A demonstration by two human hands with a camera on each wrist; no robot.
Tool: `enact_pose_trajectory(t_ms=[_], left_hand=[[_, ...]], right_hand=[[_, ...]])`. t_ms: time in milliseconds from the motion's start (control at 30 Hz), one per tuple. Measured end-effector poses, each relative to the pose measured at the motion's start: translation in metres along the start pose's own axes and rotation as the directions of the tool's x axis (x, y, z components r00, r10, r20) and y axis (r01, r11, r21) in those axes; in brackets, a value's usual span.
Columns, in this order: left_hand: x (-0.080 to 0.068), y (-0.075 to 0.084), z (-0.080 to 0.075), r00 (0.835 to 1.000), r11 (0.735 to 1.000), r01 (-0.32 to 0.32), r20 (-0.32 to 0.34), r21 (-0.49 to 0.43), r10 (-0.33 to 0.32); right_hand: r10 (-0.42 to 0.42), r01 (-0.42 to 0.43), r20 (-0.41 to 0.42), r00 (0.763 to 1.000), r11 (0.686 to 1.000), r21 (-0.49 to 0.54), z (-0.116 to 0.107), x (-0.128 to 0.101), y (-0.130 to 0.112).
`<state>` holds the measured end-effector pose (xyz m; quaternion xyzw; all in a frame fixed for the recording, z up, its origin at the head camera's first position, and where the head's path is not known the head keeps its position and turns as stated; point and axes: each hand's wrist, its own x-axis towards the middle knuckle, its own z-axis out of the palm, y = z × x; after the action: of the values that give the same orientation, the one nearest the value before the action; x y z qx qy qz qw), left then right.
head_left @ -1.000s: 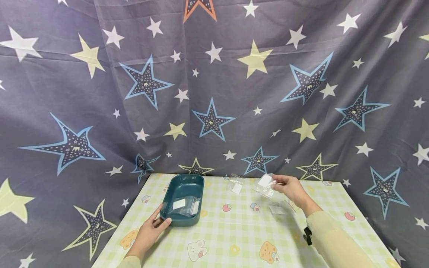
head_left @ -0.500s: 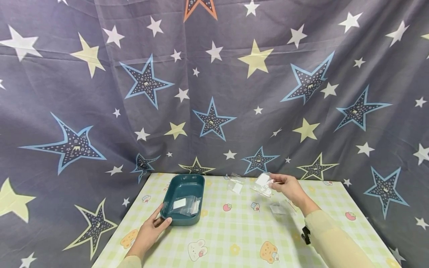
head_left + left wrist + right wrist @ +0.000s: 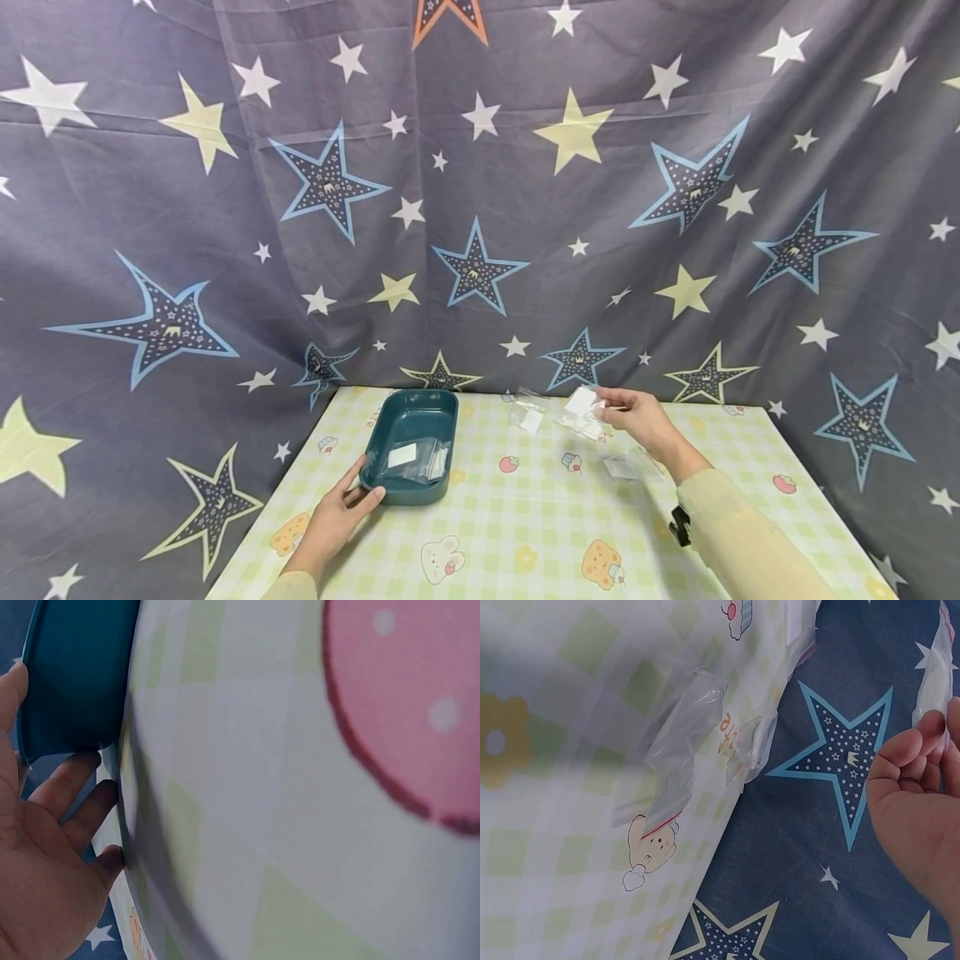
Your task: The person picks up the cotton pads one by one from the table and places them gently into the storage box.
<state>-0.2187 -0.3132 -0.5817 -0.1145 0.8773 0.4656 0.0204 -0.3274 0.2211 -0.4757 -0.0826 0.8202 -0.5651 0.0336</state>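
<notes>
My right hand (image 3: 636, 414) pinches a small clear plastic bag (image 3: 583, 413) with a white card inside, held above the back of the table; the bag's edge (image 3: 934, 682) shows by the fingertips (image 3: 922, 735) in the right wrist view. My left hand (image 3: 339, 510) rests against the near end of a teal oblong tray (image 3: 442, 402), thumb along its side, fingers straight. The tray (image 3: 71, 675) holds clear bags with a white card (image 3: 402, 456). In the left wrist view the fingers (image 3: 64, 787) lie beside the tray's wall.
Two more clear bags lie on the checked tablecloth: one (image 3: 527, 412) near the back edge, one (image 3: 626, 465) under my right forearm. A dark star-patterned curtain (image 3: 480, 192) hangs behind and beside the table. The table's back edge (image 3: 742, 780) carries crumpled bags.
My right hand has carried the clear bag slightly left and up. The left hand and the tray have stayed put.
</notes>
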Motion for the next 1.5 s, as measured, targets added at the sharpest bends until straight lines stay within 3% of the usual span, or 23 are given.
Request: enact_pose_trajectory(t_ms=[1500], left_hand=[[0.0, 0.0, -0.001, 1.0, 1.0, 0.003, 0.005, 0.009, -0.003]], right_hand=[[-0.007, 0.006, 0.03, 1.0, 0.999, 0.032, 0.03, 0.009, -0.017]])
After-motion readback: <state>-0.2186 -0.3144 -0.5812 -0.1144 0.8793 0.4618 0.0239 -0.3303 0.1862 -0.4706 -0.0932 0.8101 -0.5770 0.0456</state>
